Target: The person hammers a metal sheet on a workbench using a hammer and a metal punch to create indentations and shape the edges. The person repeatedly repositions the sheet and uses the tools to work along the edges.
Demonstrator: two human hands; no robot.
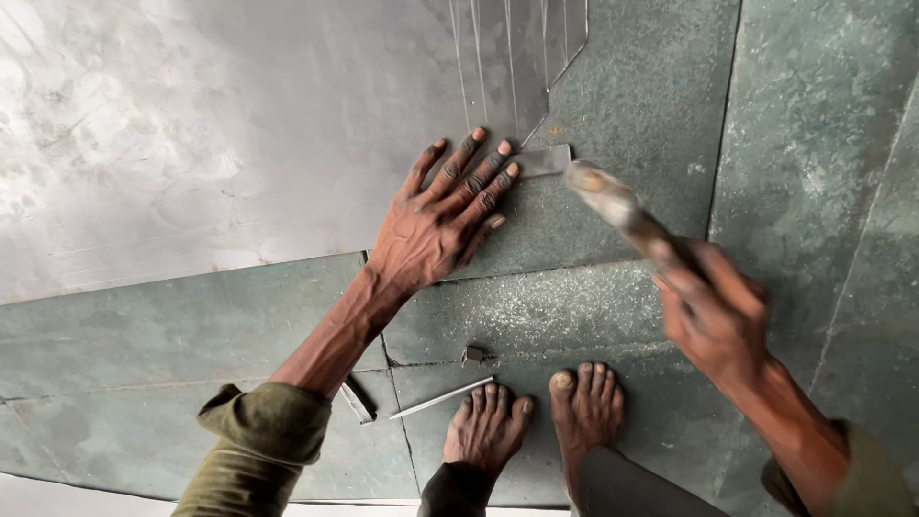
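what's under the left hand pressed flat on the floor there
The left hand lies spread on the corner of a large metal sheet, which rests on the green stone floor. Its fingertips reach a small metal tab. The sheet's surface beneath the palm is covered.

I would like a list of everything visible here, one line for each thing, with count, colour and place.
metal sheet: one, shiny grey, upper left on the floor, with scribed lines near its cut corner
metal tab: one, grey, at the sheet's corner, beside the left fingertips
hammer: one, blurred, pale head, right of centre, above the tab
rod: one, silver, on the floor by the feet
small metal piece: one, dark grey, above the rod
flat strip: one, grey, beside the left forearm
floor: green stone slabs
feet: two, bare, bottom centre
left hand: flat on the sheet
right hand: grips the hammer
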